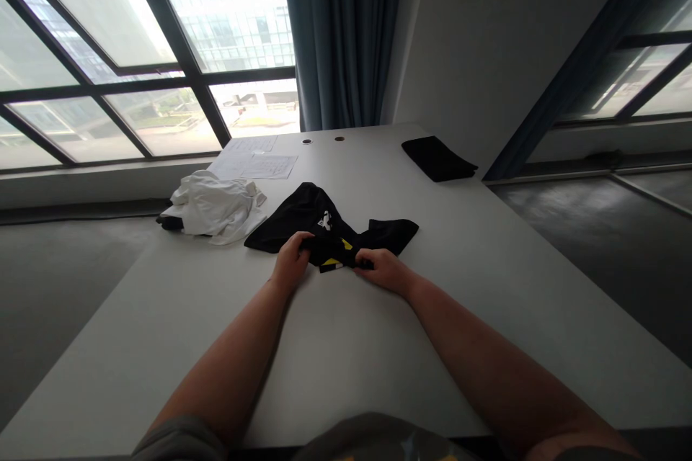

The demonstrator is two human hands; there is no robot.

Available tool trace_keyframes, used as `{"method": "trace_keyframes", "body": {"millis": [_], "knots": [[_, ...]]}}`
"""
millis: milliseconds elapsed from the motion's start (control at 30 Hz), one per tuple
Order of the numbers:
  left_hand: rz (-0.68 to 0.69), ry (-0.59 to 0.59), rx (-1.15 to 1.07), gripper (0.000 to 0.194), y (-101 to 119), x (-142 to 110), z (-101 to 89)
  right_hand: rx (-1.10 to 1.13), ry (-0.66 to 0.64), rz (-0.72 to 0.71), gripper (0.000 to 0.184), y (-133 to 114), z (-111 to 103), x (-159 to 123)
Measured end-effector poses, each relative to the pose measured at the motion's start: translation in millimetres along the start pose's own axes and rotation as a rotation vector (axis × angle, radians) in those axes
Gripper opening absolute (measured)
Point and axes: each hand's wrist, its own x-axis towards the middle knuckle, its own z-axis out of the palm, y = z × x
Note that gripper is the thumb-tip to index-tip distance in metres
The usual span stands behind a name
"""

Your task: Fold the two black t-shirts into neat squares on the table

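Observation:
A black garment (303, 212) with a white print and some yellow parts lies bunched on the white table in front of me. My left hand (293, 257) is closed on its near left edge. Further right, my right hand (383, 268) grips the bunched near edge, fingers curled into the cloth. Between the hands the fabric is gathered, with yellow and a black-and-white strip showing. One flap of it spreads out beyond my right hand. Whether it is a shirt or shorts I cannot tell.
Crumpled white clothing (216, 205) lies at the table's left edge, near paper sheets (267, 166). A folded black cloth (439, 158) rests at the far right of the white table (346, 374). Two round cable holes, a blue curtain (346, 36) and windows stand at the back.

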Motion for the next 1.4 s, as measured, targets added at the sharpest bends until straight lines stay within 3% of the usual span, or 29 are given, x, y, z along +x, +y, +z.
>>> {"method": "trace_keyframes", "body": {"millis": [133,333,500,667,800,900,1000,1100,1233,1400], "knots": [[-0.039,-0.079,-0.023,0.027,-1.3,-1.9,1.6,0.019,0.064,0.008,0.015,15.1,-15.3,-2.4],[-0.035,-0.305,-0.040,0.026,-0.8,-5.9,6.3,0.216,0.278,0.237,0.027,43.9,-33.7,-3.6],[-0.144,-0.452,-0.301,0.046,-0.2,-9.0,11.3,0.438,0.355,0.299,0.030,52.1,-33.1,-1.6],[-0.314,-0.406,-0.598,0.058,-5.0,-5.0,11.9,0.510,0.445,0.366,0.035,54.7,-30.4,0.0],[-0.355,-0.281,-0.666,0.047,-7.1,-1.1,8.3,0.246,0.428,0.329,0.031,49.2,-27.1,1.3],[-0.338,-0.270,-0.715,0.043,-5.3,-1.3,7.9,0.018,0.438,0.319,0.028,44.8,-23.4,2.4],[-0.335,-0.259,-0.742,0.038,-0.1,-4.5,11.3,-0.062,0.444,0.395,0.029,43.9,-22.5,2.0],[-0.285,-0.269,-0.653,0.034,12.1,-10.2,18.1,-0.047,0.430,0.409,0.033,46.4,-25.0,0.4],[-0.150,-0.319,-0.300,0.023,42.6,-22.8,31.5,-0.006,0.362,0.374,0.034,51.0,-28.5,-0.7],[0.270,-0.704,0.108,0.020,80.9,-38.5,44.4,-0.032,0.336,0.372,0.038,51.2,-27.7,-0.8]]}}
